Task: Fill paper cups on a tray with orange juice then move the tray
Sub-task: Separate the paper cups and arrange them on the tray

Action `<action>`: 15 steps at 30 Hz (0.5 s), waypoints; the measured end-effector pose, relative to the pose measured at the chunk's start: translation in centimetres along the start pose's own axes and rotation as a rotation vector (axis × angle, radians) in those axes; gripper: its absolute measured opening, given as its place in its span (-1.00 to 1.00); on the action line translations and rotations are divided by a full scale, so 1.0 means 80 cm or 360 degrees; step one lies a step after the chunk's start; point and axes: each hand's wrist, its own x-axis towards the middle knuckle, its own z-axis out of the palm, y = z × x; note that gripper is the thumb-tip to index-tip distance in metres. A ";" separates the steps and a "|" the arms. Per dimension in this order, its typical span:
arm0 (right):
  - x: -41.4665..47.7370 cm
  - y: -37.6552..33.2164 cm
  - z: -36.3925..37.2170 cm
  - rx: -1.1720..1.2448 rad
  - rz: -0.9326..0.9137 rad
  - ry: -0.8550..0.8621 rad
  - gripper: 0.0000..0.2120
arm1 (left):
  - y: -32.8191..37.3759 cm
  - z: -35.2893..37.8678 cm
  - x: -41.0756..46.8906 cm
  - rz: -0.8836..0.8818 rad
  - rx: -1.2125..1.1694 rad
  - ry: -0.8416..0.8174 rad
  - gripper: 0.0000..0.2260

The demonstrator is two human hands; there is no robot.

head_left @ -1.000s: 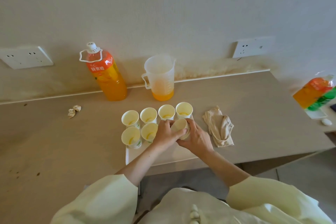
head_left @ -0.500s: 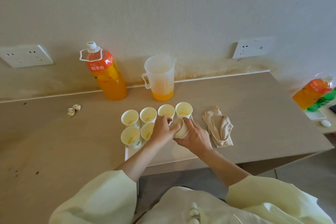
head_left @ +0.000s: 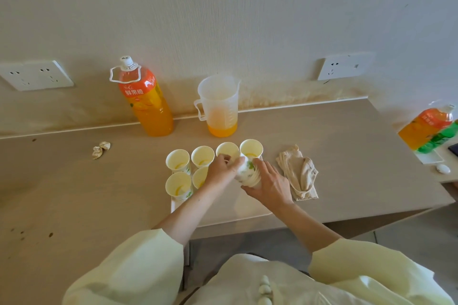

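Since a second ago, the stack of paper cups (head_left: 247,175) has tipped from mouth-up onto its side, just right of centre. Six paper cups (head_left: 178,161) stand on the tray (head_left: 247,208), barely filled. The left hand (head_left: 220,171) has a pinching grip on the outermost cup's rim, probably to peel it free. The right hand (head_left: 270,186) braces the stack, its grip clasped round the base.

We have six white paper cups (head_left: 202,156) upright on the flat white tray (head_left: 247,208), four behind and two in front, with orange juice showing low in several. A tilted nested stack of cups (head_left: 247,174) hangs over the tray, gripped by left hand (head_left: 219,172) and right hand (head_left: 271,187).
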 end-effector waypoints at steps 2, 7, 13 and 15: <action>-0.002 0.013 -0.004 0.0017 0.0136 0.0028 -0.29 | 0.008 -0.016 0.005 0.0046 -0.0086 0.0083 -0.53; -0.005 0.025 -0.010 0.0054 0.0317 0.0066 -0.33 | 0.003 -0.041 -0.001 0.0333 0.0194 -0.0115 -0.31; -0.008 0.027 -0.011 0.0033 0.0374 0.0083 -0.32 | -0.023 -0.033 -0.003 0.0385 0.0330 -0.0064 -0.18; -0.009 0.030 -0.013 0.0068 0.0410 0.0089 -0.31 | -0.028 -0.028 -0.004 0.0407 0.0483 -0.0103 -0.14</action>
